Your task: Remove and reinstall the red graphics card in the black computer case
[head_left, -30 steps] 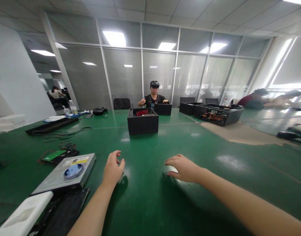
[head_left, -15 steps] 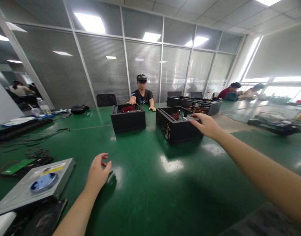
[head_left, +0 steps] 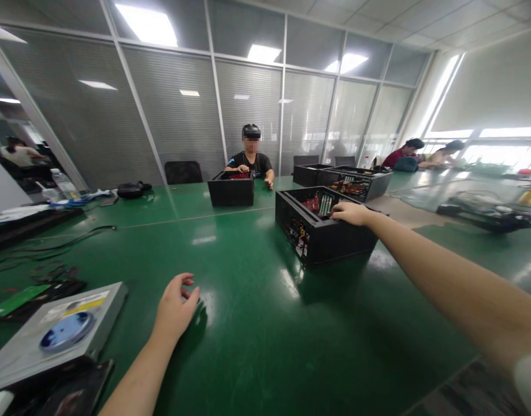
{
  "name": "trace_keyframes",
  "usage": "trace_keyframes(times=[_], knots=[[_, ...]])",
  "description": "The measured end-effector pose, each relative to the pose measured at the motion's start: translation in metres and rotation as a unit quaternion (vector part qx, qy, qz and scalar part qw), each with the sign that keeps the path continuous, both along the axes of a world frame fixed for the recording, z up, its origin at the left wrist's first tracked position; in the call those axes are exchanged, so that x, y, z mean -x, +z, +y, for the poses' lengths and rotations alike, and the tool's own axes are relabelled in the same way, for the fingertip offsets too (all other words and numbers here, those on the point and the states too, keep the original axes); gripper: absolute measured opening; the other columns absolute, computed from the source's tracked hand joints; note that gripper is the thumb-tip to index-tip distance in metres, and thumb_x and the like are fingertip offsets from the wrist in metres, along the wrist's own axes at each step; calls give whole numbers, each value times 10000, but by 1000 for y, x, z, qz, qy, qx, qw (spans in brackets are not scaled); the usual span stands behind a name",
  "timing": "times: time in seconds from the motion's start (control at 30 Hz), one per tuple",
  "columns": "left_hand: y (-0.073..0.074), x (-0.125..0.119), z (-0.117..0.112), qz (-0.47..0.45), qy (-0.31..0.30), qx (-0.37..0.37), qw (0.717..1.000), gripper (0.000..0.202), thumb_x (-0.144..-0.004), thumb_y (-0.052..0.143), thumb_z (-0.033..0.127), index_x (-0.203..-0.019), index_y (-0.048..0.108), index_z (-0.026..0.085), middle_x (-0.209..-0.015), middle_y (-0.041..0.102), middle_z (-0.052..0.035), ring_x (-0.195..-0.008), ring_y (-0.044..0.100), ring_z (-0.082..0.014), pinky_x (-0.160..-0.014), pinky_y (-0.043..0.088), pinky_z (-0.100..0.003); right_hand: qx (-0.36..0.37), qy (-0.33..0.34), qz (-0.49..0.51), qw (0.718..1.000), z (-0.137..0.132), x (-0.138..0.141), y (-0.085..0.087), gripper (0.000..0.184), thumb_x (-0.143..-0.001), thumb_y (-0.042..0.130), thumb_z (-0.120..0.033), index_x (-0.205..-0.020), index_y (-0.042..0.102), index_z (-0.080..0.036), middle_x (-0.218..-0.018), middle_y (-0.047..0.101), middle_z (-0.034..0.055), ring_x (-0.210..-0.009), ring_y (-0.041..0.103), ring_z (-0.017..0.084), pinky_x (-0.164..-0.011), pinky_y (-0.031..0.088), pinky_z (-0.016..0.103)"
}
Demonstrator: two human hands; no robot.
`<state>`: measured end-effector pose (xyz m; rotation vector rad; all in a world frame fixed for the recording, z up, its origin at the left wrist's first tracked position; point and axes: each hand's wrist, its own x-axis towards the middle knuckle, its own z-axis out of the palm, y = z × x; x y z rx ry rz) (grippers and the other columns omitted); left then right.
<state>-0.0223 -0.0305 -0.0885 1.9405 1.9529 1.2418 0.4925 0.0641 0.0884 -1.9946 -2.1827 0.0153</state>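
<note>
My right hand point(head_left: 351, 214) has its fingers hooked over the top edge of an open black computer case point(head_left: 341, 240), which lies on its side to the right of the middle. Inside the case a red circuit board point(head_left: 312, 203) and pale slot covers point(head_left: 326, 204) show; the fingertips are partly hidden by the rim. My left hand point(head_left: 175, 309) is at the green table point(head_left: 256, 323), fingers loosely curled and apart, with nothing in it. Left of it lies a silver optical drive point(head_left: 104, 306) with a blue round dish point(head_left: 67, 331) on top.
Across the table a person point(head_left: 250, 159) sits behind another black case point(head_left: 231, 192), one hand at it. More open cases point(head_left: 369, 184) stand at the back right. Cables point(head_left: 74, 237), a green circuit board point(head_left: 20, 301) and a keyboard point(head_left: 35, 224) lie left. Two people sit far right.
The case under my right hand has come nearer to me and turned a little. The other case has moved away, toward the person opposite. My left hand has hardly moved.
</note>
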Motion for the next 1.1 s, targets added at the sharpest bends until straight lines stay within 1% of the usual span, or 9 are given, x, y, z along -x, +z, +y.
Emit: trace_keyframes(times=[0.13, 0.27, 0.4, 0.5, 0.63, 0.73, 0.87, 0.97, 1.1], knots=[[2, -2, 0, -5, 0, -1, 1000, 452, -799, 588, 449, -1170, 573, 192, -1043, 653, -70, -734, 624, -198, -718, 537, -362, 16, 28, -24, 999, -38, 15, -2, 381, -975, 559, -472, -1108, 699, -144, -1220, 665, 136, -1151, 601, 292, -970, 469, 406], [4, -1, -1, -21, 5, -9, 1000, 457, -795, 596, 461, -1170, 575, 200, -1039, 655, -62, -764, 629, -202, -713, 529, -348, 12, 126, -76, 989, -125, 49, 1, 604, -965, 392, -686, -1097, 677, -169, -1208, 666, 155, -1145, 588, 333, -933, 442, 455], [4, 1, -3, -39, 3, -15, 999, 461, -797, 603, 472, -1168, 576, 200, -1029, 656, -56, -763, 627, -198, -697, 523, -335, 81, 214, -86, 970, -217, 80, 28, 655, -875, 462, -790, -1014, 704, -198, -993, 714, 124, -931, 662, 296, -817, 472, 393], [4, 1, -5, -39, -5, -19, 999, 454, -801, 606, 463, -1169, 574, 199, -1025, 653, -53, -759, 621, -192, -701, 520, -333, 99, 259, -74, 958, -243, 95, 51, 564, -850, 579, -734, -1040, 714, -220, -979, 728, 95, -880, 684, 265, -760, 492, 348], [4, 0, -7, -38, -12, -21, 999, 442, -795, 606, 447, -1159, 576, 197, -1007, 651, -50, -754, 609, -190, -697, 511, -331, 11, 292, -162, 942, -204, 127, 52, 417, -895, 629, -556, -1057, 705, -179, -1020, 731, 117, -970, 692, 283, -850, 508, 373], [4, -2, -6, -43, -10, -17, 999, 431, -792, 606, 436, -1146, 577, 192, -1001, 650, -51, -756, 608, -189, -716, 509, -337, 1, 294, -228, 928, -150, 160, 27, 351, -902, 637, -447, -1043, 703, -133, -1059, 728, 148, -990, 696, 302, -847, 523, 392], [4, -4, -6, -48, -19, -4, 999, 436, -795, 610, 429, -1156, 572, 189, -1024, 648, -59, -761, 613, -189, -683, 505, -326, 53, 321, -279, 903, -96, 184, -17, 342, -831, 711, -237, -1148, 667, -120, -1132, 715, 165, -1022, 700, 308, -807, 535, 380], [4, -8, -7, -59, -34, 9, 998, 432, -802, 607, 427, -1160, 570, 189, -1034, 639, -63, -751, 613, -186, -633, 501, -310, 57, 333, -271, 901, -80, 184, -37, 379, -808, 689, -116, -1184, 646, -142, -1095, 723, 148, -997, 709, 291, -776, 530, 360], [6, -16, -10, -70, -57, 28, 996, 421, -815, 599, 425, -1164, 569, 189, -1040, 633, -64, -765, 612, -184, -640, 510, -311, 44, 342, -269, 899, -77, 178, -39, 273, -810, 657, -76, -1072, 702, -139, -1074, 721, 142, -1006, 695, 281, -803, 510, 350]])
